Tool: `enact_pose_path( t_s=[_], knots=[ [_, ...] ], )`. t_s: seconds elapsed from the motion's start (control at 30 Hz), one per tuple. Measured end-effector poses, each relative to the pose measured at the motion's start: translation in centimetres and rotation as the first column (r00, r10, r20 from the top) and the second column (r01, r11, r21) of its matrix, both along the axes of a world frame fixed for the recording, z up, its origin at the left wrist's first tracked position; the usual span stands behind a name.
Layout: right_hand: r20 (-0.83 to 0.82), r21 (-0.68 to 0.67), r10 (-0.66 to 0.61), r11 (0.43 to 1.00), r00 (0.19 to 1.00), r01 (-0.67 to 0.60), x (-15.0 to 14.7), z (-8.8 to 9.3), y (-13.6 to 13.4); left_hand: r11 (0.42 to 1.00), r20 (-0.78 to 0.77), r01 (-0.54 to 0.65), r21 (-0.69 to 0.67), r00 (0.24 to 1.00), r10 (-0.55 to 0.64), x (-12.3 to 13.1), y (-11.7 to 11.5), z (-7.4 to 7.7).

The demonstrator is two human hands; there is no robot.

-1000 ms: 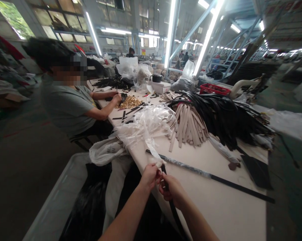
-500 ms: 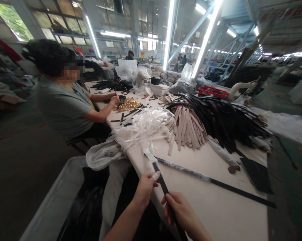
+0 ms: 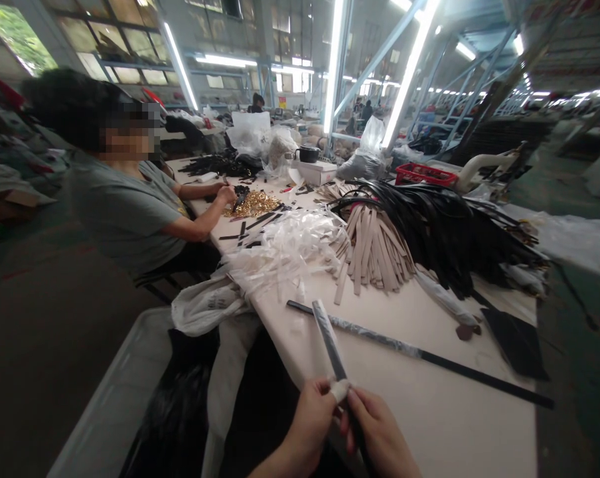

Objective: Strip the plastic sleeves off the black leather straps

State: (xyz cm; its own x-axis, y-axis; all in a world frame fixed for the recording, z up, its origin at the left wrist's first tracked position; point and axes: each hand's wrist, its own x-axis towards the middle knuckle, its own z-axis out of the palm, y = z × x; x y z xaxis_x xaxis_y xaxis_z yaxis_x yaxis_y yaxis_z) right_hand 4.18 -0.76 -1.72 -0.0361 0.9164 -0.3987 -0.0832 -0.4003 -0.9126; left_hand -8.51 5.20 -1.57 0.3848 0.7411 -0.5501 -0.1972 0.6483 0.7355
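Left hand (image 3: 312,415) and right hand (image 3: 372,421) both pinching one black strap (image 3: 329,338)
Over towards four o'clock, a second strap (image 3: 422,352) lies along the bench (image 3: 459,428).

At the left a co-worker (image 3: 123,212) in a grey shirt sits beside the tabletop (image 3: 459,431), near a heap of gold pieces (image 3: 255,203). Farther back are a white box (image 3: 318,174), a black cup (image 3: 308,155) at its top and a filled plastic bag (image 3: 364,162). A red basket (image 3: 426,176) lies to their right. Light tubes (image 3: 334,70) glow above; a pale tub (image 3: 115,382) stands at the lower left.
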Motion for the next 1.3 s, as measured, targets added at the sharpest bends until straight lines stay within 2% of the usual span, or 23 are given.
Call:
enact_pose_path(
  t_s=[0.1, 0.2, 0.27, 0.37, 0.47, 0.63, 0.7, 0.77, 0.83, 0.97, 1.03, 1.1, 1.2, 1.3],
  knots=[
    [-0.085, -0.083, 0.023, 0.996, 0.996, -0.031, 0.0, -0.3, -0.4, 1.0, 0.061, -0.014, 0.014, 0.998, 0.013, 0.5, -0.4, 0.2],
    [-0.102, -0.125, -0.01, 0.992, 0.995, -0.002, 0.0, -0.9, -1.2, 0.993, 0.184, 0.005, -0.118, 0.983, 0.017, 1.3, 0.7, 0.3],
    [-0.089, -0.104, -0.048, 0.994, 0.995, 0.039, 0.0, -1.3, -1.8, 0.989, 0.185, 0.011, -0.145, 0.983, 0.016, 2.0, 1.6, 0.3],
    [-0.081, -0.119, -0.003, 0.993, 0.997, -0.007, 0.3, -1.8, -2.6, 0.985, 0.173, -0.152, -0.077, 0.971, 0.164, 3.1, 2.2, 0.5],
    [-0.015, -0.167, 0.046, 0.985, 0.999, -0.047, 0.7, -2.1, -2.8, 0.967, 0.184, -0.254, -0.016, 0.95, 0.252, 3.8, 1.0, 0.4],
    [0.179, 0.026, -0.081, 0.997, 0.981, 0.077, 1.3, -1.0, -2.3, 0.986, 0.126, -0.114, -0.119, 0.984, 0.129, 4.7, -2.2, -0.3],
    [0.124, -0.02, -0.028, 0.999, 0.992, 0.031, 1.4, -0.9, -2.6, 0.985, 0.148, -0.137, -0.104, 0.977, 0.152, 4.6, -1.9, 0.0],
    [0.061, -0.106, 0.061, 0.993, 0.996, -0.054, 1.4, -1.3, -3.1, 0.977, 0.181, -0.209, -0.041, 0.96, 0.213, 4.4, -1.1, 0.4],
    [0.059, -0.134, 0.076, 0.989, 0.995, -0.067, 1.2, -1.7, -3.3, 0.972, 0.187, -0.234, -0.014, 0.955, 0.232, 4.3, -1.1, 0.2],
    [0.094, -0.09, -0.03, 0.995, 0.995, 0.039, 0.8, -1.7, -2.9, 0.985, 0.14, -0.104, -0.139, 0.982, 0.123, 4.4, -3.5, -1.4],
    [0.075, -0.104, -0.029, 0.994, 0.997, 0.036, 0.6, -1.7, -2.9, 0.987, 0.152, -0.076, -0.144, 0.983, 0.098, 4.1, -3.8, -1.7],
    [0.036, -0.143, 0.011, 0.99, 0.999, -0.006, 0.4, -2.1, -3.2, 0.988, 0.176, -0.105, -0.11, 0.977, 0.123, 3.7, -2.8, -1.3],
    [0.039, -0.149, 0.082, 0.986, 0.996, -0.075, 0.2, -2.7, -3.7, 0.973, 0.184, -0.222, -0.06, 0.956, 0.229, 3.7, -1.2, -0.4],
    [0.156, -0.109, 0.039, 0.994, 0.987, -0.022, 0.6, -2.7, -3.7, 0.97, 0.17, -0.234, -0.061, 0.955, 0.242, 4.4, -2.5, -0.7]
  ],
)
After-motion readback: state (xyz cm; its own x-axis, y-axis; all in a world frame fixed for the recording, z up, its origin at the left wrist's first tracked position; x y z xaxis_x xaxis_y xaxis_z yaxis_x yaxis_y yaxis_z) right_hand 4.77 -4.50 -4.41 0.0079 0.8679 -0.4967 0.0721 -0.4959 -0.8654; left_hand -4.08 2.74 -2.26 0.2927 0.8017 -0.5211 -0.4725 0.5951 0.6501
